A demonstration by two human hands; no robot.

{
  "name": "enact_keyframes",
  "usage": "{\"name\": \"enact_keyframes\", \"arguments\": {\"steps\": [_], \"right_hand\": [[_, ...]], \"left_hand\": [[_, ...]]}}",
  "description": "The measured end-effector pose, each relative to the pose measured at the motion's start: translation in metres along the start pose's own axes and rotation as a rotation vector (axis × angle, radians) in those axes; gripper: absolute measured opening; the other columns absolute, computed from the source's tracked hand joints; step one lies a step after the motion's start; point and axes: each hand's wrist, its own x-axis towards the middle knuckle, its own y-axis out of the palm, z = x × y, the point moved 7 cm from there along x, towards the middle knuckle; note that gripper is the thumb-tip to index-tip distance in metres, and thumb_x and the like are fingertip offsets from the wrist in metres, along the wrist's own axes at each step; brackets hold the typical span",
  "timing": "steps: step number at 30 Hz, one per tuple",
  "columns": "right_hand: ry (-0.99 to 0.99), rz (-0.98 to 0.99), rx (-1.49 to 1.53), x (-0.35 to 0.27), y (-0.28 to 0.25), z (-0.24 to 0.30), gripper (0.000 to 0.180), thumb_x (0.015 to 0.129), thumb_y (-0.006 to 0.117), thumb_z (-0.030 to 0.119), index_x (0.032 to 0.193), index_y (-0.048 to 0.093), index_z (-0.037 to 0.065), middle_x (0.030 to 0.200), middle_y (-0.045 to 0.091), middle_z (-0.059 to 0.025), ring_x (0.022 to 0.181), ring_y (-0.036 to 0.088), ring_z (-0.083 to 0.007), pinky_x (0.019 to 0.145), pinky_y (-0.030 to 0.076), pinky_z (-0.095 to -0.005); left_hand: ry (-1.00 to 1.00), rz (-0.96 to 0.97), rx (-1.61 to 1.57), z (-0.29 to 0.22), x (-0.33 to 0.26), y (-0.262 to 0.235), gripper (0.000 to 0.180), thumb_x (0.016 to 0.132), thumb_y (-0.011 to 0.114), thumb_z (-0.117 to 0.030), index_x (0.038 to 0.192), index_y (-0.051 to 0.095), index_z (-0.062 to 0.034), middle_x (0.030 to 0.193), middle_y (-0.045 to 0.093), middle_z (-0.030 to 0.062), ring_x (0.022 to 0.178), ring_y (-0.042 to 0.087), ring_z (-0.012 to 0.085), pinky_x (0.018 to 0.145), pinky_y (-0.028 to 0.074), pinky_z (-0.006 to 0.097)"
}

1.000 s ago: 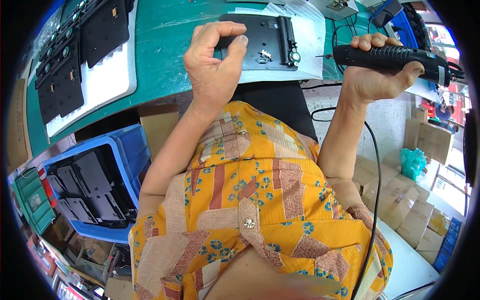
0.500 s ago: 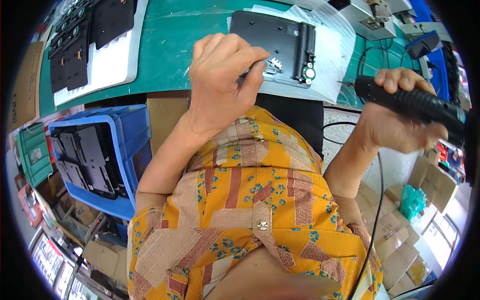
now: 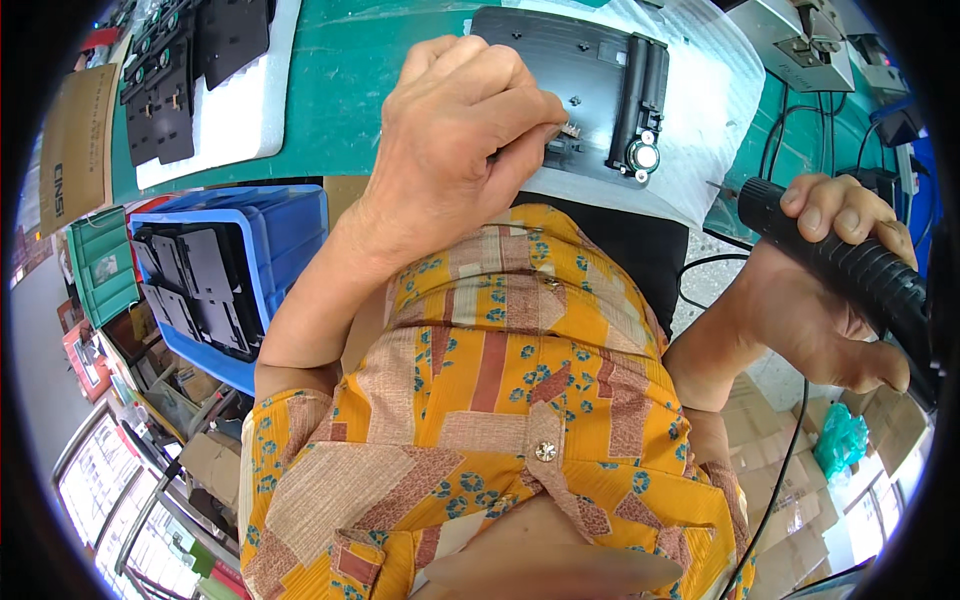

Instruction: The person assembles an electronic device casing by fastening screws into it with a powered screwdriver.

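Note:
A black plastic panel (image 3: 565, 65) with a tube-like ridge along its right side lies on white foam wrap. My left hand (image 3: 465, 135) is closed over the panel's near left part, thumb and forefinger pinched together. Whatever they pinch is hidden. Right beside those fingertips sits a small pale connector-like part (image 3: 572, 130) on the panel. A round silver piece (image 3: 642, 155) shows at the ridge's near end. My right hand (image 3: 815, 290) is wrapped round a black corded electric screwdriver (image 3: 835, 245), held right of the panel with its thin bit pointing left.
Foam wrap (image 3: 700, 110) covers part of the green table (image 3: 370, 70). More black panels (image 3: 160, 110) rest on a white foam sheet (image 3: 245, 110) at the left. A blue crate (image 3: 285, 240) of black parts stands below. Metal equipment (image 3: 805, 50) and cables occupy the back right.
The whole view has shifted, so the scene sits farther right. My left fingertips now partly cover the small pale part. The screwdriver slants more steeply in my right hand.

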Motion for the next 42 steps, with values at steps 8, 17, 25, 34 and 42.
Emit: {"name": "enact_keyframes", "arguments": {"steps": [8,17,25,34,42], "right_hand": [[0.031,0.008,-0.021,-0.003,0.006,-0.002,0.095,0.079,0.055,0.09,0.121,0.067,0.006,0.103,0.062,-0.014,0.082,0.059,-0.0244,0.075,0.047,-0.0415],[0.024,-0.021,-0.035,-0.002,0.002,-0.004,0.094,0.082,0.052,0.09,0.119,0.067,0.005,0.101,0.062,-0.0143,0.081,0.059,-0.0249,0.074,0.048,-0.0418],[-0.011,-0.029,-0.067,-0.001,-0.002,-0.005,0.093,0.083,0.051,0.089,0.117,0.067,0.004,0.098,0.062,-0.0142,0.079,0.06,-0.025,0.073,0.049,-0.0424],[-0.019,-0.02,-0.104,0.002,0.0,-0.005,0.096,0.081,0.049,0.092,0.115,0.066,0.004,0.096,0.062,-0.0144,0.076,0.061,-0.0251,0.071,0.051,-0.0427],[-0.035,-0.046,-0.094,0.0,0.001,-0.006,0.098,0.08,0.047,0.093,0.114,0.067,0.004,0.095,0.061,-0.0139,0.075,0.06,-0.0245,0.069,0.05,-0.0425]], "left_hand": [[-0.029,0.041,-0.054,0.0,-0.003,-0.006,0.019,0.069,0.074,0.002,0.086,0.07,-0.0074,0.08,0.061,0.0024,0.077,0.058,0.0222,0.079,0.042,0.035],[0.015,0.102,-0.131,-0.003,0.013,-0.003,0.017,0.07,0.074,0.001,0.08,0.064,-0.0077,0.075,0.056,0.0035,0.073,0.055,0.0233,0.076,0.041,0.035],[0.029,0.131,-0.112,-0.005,0.013,-0.003,0.018,0.069,0.072,0.001,0.079,0.059,-0.0078,0.072,0.052,0.0043,0.073,0.055,0.0238,0.076,0.042,0.036],[0.112,0.157,-0.024,-0.016,0.028,-0.016,0.015,0.07,0.069,-0.001,0.078,0.057,-0.0068,0.073,0.052,0.0067,0.072,0.054,0.0288,0.074,0.043,0.037],[0.059,0.46,-0.079,-0.01,0.033,-0.006,0.013,0.077,0.069,-0.008,0.082,0.057,-0.0067,0.078,0.053,0.0093,0.078,0.057,0.0292,0.072,0.041,0.04]]}}
